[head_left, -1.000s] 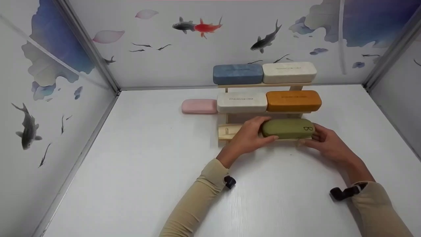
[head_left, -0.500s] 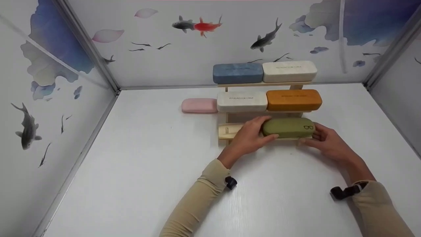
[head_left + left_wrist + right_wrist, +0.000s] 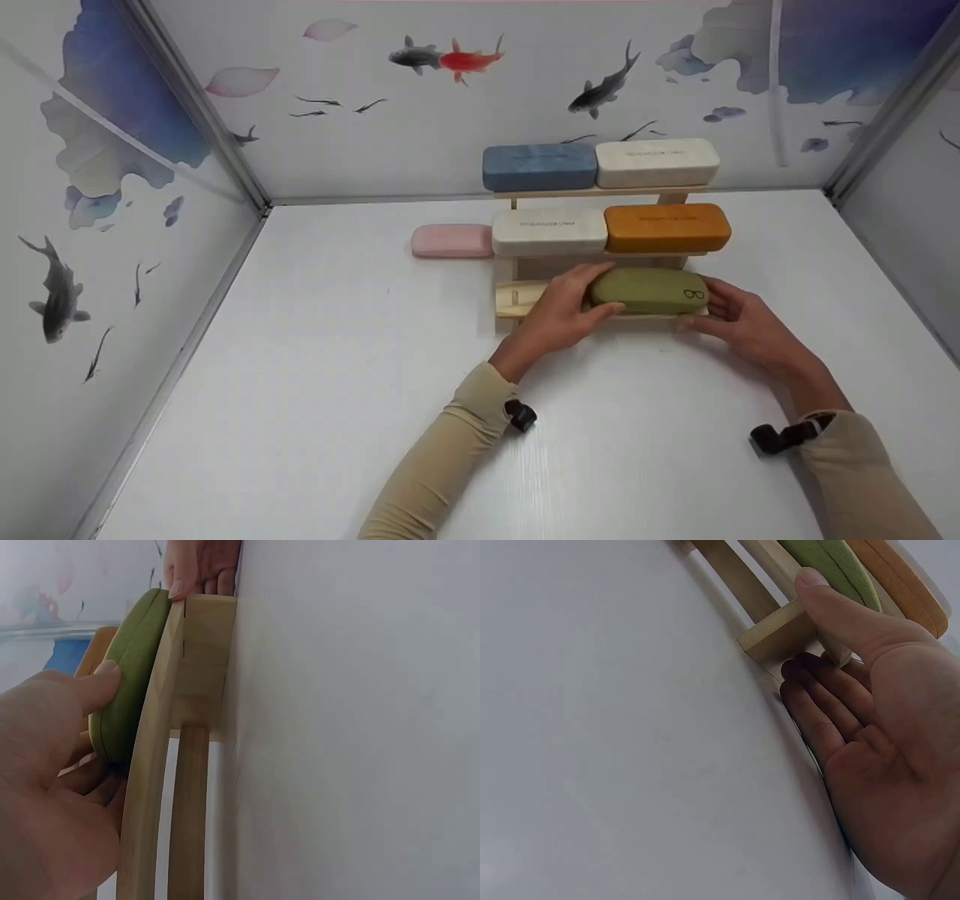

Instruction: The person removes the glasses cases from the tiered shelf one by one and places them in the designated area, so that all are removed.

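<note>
An olive-green glasses case (image 3: 649, 291) with a small spectacles print lies at the right of the lowest tier of a wooden rack (image 3: 517, 299). My left hand (image 3: 559, 311) grips its left end, thumb in front and fingers behind. At the rack's right end is my right hand (image 3: 742, 322). In the right wrist view its thumb (image 3: 814, 581) lies on the front rail beside the green case, and the fingers (image 3: 817, 709) reach round the end of the wood. Part of those fingers is hidden behind the rack.
Above, the middle tier bears a white case (image 3: 550, 232) and an orange case (image 3: 667, 228). A blue case (image 3: 539, 167) and a cream case (image 3: 658, 163) sit on top. Left of the rack is a pink case (image 3: 451, 241). Printed walls enclose the white table (image 3: 300, 390).
The green case has shifted slightly left along the lowest tier, with my left hand on it. My right hand stays at the rack's right end.
</note>
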Tool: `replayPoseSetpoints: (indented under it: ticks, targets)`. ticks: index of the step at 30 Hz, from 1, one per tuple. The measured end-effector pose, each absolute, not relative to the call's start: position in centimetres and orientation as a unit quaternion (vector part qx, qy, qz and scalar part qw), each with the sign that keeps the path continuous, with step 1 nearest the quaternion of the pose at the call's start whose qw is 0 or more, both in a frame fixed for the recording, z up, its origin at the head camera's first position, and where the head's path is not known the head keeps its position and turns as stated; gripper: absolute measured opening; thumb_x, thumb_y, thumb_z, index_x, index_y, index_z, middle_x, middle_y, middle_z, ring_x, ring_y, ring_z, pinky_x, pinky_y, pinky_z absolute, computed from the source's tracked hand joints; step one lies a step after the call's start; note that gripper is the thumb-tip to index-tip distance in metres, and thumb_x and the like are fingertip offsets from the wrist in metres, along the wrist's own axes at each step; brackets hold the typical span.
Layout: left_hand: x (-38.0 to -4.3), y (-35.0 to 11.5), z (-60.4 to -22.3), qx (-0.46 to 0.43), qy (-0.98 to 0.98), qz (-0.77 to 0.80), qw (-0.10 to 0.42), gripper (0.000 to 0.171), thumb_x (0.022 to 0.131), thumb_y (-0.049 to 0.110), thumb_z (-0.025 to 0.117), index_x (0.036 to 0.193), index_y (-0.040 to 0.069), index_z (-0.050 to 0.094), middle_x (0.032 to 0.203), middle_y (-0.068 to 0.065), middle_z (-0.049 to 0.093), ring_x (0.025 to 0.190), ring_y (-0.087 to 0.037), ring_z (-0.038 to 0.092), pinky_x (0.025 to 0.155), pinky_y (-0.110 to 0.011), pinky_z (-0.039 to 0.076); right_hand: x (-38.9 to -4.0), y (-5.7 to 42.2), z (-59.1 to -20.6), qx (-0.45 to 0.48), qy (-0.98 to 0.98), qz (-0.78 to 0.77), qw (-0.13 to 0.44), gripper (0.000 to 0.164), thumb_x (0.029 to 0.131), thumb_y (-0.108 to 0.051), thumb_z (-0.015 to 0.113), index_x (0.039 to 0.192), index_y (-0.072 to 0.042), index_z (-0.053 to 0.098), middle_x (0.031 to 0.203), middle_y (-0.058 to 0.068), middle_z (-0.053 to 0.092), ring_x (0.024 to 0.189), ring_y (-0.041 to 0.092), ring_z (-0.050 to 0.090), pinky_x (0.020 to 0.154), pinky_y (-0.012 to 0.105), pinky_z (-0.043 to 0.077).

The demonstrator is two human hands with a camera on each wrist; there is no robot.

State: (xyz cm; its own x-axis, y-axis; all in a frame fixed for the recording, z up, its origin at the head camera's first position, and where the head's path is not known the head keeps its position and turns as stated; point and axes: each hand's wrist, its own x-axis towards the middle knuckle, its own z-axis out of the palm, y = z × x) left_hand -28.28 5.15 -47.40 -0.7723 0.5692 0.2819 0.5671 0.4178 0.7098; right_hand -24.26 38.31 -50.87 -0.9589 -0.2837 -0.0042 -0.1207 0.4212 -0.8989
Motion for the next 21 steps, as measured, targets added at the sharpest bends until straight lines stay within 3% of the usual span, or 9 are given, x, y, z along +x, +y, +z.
replayPoseSetpoints:
  ticks: [8, 11, 16, 21]
  targets:
    - [-27.9, 5.1, -47.0, 0.349, 0.833, 0.430, 0.000, 0.067, 0.106, 0.032, 0.073, 0.164, 0.011, 0.047, 0.162, -0.009, 0.055, 0.136, -0.013, 0.059, 0.114, -0.024, 0.050, -24.3, 38.2, -50.9, -0.122, 0.838, -0.526, 0.077, 0.083, 0.104, -0.025, 0.076, 0.172, -0.010, 0.029, 0.167, 0.024, 0.047, 0.130, -0.010, 0.062, 0.103, 0.011, 0.054]
    - [-27.6, 5.2, -46.7, 0.356, 0.836, 0.418, -0.008, 0.067, 0.107, 0.033, 0.072, 0.165, 0.011, 0.046, 0.166, -0.008, 0.052, 0.144, -0.015, 0.055, 0.121, -0.025, 0.047, -24.3, 38.3, -51.0, -0.122, 0.840, -0.523, 0.077, 0.083, 0.105, -0.025, 0.075, 0.172, -0.008, 0.029, 0.165, 0.021, 0.050, 0.128, -0.012, 0.062, 0.102, 0.011, 0.055]
    - [-27.4, 5.0, -45.9, 0.363, 0.841, 0.400, -0.028, 0.067, 0.108, 0.034, 0.069, 0.166, 0.011, 0.044, 0.169, -0.008, 0.049, 0.156, -0.019, 0.047, 0.129, -0.028, 0.040, -24.3, 38.4, -51.0, -0.119, 0.842, -0.521, 0.078, 0.081, 0.105, -0.027, 0.075, 0.171, -0.009, 0.031, 0.156, 0.005, 0.060, 0.127, -0.009, 0.064, 0.103, 0.009, 0.053]
    - [-27.1, 4.3, -44.9, 0.376, 0.835, 0.399, -0.053, 0.066, 0.109, 0.037, 0.067, 0.165, 0.010, 0.045, 0.168, -0.010, 0.050, 0.158, -0.021, 0.046, 0.131, -0.031, 0.038, -24.2, 38.5, -51.0, -0.120, 0.841, -0.522, 0.078, 0.078, 0.105, -0.029, 0.075, 0.171, -0.014, 0.034, 0.163, 0.011, 0.056, 0.129, -0.008, 0.064, 0.104, 0.009, 0.052]
